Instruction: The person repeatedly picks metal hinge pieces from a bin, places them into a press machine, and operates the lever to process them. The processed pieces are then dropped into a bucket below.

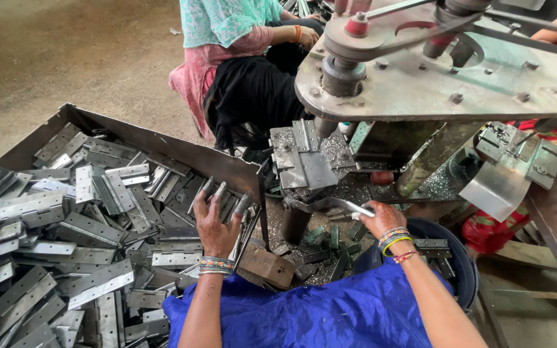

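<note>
My left hand (pixel 216 222) reaches into a big metal bin (pixel 162 143) heaped with grey steel hinges (pixel 91 225). Its fingers are spread and wear dark fingertip covers, resting on the hinges near the bin's right wall. My right hand (pixel 376 218) is closed around a thin metal lever (pixel 349 206) under a drill-press machine. A steel hinge (pixel 304 158) lies open on the machine's work table, just below the spindle (pixel 325 125). Bangles circle both wrists. A blue cloth (pixel 330 309) covers my lap.
The machine's heavy plate with pulleys and a belt (pixel 446 58) overhangs the work spot. Metal shavings and a few hinges lie below it. A wooden block (pixel 267 265) sits by the bin. A dark round tub (pixel 449 251) stands at right. Another person sits beyond the machine (pixel 240 64).
</note>
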`<state>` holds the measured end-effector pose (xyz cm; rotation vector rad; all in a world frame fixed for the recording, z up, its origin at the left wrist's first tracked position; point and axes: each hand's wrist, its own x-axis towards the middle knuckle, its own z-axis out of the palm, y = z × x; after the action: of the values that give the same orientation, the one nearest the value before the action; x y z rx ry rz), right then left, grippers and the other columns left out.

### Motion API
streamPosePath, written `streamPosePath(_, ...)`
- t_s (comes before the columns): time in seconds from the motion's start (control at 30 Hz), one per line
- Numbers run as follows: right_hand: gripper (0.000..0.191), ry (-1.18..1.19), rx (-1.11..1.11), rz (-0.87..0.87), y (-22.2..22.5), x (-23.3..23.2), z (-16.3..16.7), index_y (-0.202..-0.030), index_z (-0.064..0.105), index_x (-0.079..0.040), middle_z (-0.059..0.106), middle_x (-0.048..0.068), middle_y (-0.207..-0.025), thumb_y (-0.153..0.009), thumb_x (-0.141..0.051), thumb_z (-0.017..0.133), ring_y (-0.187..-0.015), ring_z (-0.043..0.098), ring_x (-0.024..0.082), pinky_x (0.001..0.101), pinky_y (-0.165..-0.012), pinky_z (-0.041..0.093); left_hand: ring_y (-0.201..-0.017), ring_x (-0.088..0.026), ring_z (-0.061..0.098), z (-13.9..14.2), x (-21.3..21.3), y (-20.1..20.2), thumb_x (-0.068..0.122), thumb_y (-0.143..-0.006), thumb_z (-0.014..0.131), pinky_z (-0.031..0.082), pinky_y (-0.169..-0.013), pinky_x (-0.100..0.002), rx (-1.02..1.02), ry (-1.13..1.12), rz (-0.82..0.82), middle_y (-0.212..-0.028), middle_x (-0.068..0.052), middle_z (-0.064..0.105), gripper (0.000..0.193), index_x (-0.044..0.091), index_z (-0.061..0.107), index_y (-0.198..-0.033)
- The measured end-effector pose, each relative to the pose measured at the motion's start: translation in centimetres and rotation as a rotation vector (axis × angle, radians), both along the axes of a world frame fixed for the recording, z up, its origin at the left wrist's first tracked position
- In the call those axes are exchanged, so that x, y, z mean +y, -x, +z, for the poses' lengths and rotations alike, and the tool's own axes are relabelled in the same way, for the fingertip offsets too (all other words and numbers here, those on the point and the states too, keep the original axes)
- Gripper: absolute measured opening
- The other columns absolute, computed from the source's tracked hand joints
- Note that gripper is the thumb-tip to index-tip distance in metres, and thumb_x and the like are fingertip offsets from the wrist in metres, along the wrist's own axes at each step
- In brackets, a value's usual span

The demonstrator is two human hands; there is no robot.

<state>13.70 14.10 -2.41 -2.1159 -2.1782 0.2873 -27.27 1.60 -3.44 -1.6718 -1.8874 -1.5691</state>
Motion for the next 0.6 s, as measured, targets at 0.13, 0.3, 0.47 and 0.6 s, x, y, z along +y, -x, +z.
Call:
streamPosePath(0.13, 0.042, 0.006, 0.019, 0.034, 0.0, 0.1, -0.1, -0.115, 0.076, -0.027, 0.078, 0.009, -0.103, -0.079, -0.049, 0.072, -0.105, 0.072, 0.031, 0.0449, -0.092, 0.056, -0.138, -0.048, 0.045, 0.4, -0.1, 0.0, 0.022, -0.078, 0.082, 0.043, -0.112, -0.055, -0.006, 0.002, -0.006, -0.149, -0.029, 0.044, 0.072, 0.0, 0.051, -0.139)
streamPosePath(0.3, 0.043, -0.029, 0.006, 0.037, -0.3, 0.2, -0.5, -0.115, 0.075, -0.025, 0.077, 0.01, -0.104, -0.08, -0.05, 0.073, -0.105, 0.07, 0.033, 0.0458, -0.091, 0.055, -0.144, -0.048, 0.037, 1.3, -0.3, -0.4, 0.031, -0.077, 0.085, 0.036, -0.116, -0.056, -0.05, 0.084, -0.048, -0.156, -0.03, 0.036, 0.089, 0.003, 0.044, -0.15)
streamPosePath(0.47, 0.043, -0.014, 0.002, 0.027, -0.3, 0.4, -0.8, -0.115, 0.076, -0.025, 0.078, 0.01, -0.104, -0.08, -0.05, 0.074, -0.105, 0.072, 0.032, 0.0449, -0.091, 0.057, -0.15, -0.046, 0.027, 2.1, -0.2, -0.4, 0.028, -0.07, 0.085, 0.027, -0.122, -0.055, -0.03, 0.168, -0.043, -0.162, -0.028, 0.029, 0.094, 0.008, 0.043, -0.152)
streamPosePath(0.6, 0.048, -0.057, 0.001, 0.015, -0.4, 0.5, -0.8, -0.116, 0.074, -0.025, 0.077, 0.01, -0.105, -0.076, -0.05, 0.077, -0.104, 0.07, 0.033, 0.0453, -0.09, 0.055, -0.151, -0.045, 0.022, 2.8, 0.0, -0.6, 0.032, -0.07, 0.086, 0.022, -0.123, -0.055, -0.013, 0.215, -0.054, -0.164, -0.025, 0.025, 0.096, 0.011, 0.043, -0.152)
